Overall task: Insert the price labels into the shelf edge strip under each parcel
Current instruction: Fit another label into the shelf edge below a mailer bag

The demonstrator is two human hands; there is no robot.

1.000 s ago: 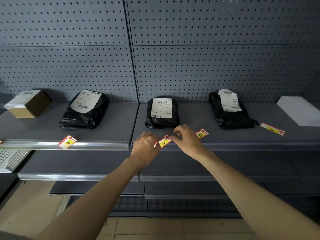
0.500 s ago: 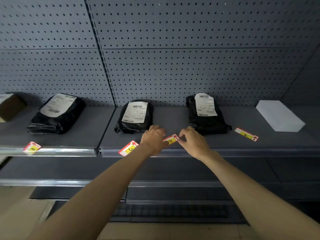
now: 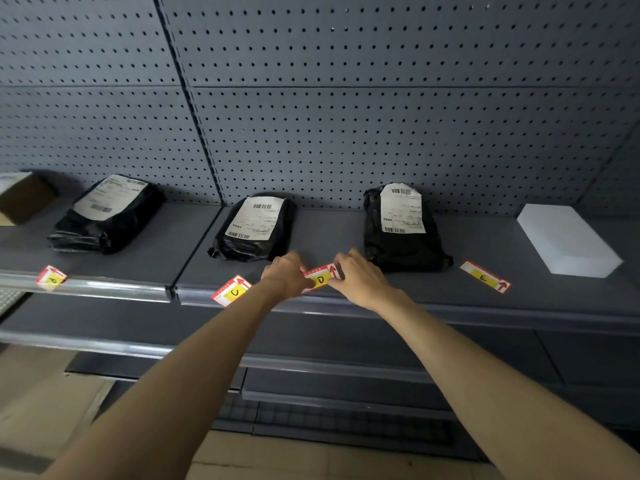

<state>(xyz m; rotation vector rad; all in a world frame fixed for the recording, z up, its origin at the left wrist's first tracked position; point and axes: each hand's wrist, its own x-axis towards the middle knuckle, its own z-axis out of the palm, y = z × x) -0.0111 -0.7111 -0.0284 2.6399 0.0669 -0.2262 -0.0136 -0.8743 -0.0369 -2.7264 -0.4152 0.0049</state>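
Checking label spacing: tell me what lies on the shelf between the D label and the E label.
Head view: only bare shelf between the D label and E label.

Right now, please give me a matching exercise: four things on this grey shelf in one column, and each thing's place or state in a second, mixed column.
Things:
1. red and yellow paper label marked D
2. red and yellow paper label marked E
3. red and yellow paper label marked C
4. white rectangular foam block

Places or states:
a. far right of the shelf
b. held by both hands
c. lying flat beside the right black parcel
d. tilted at the shelf front edge

Pairs: 1-b, 2-c, 3-d, 4-a
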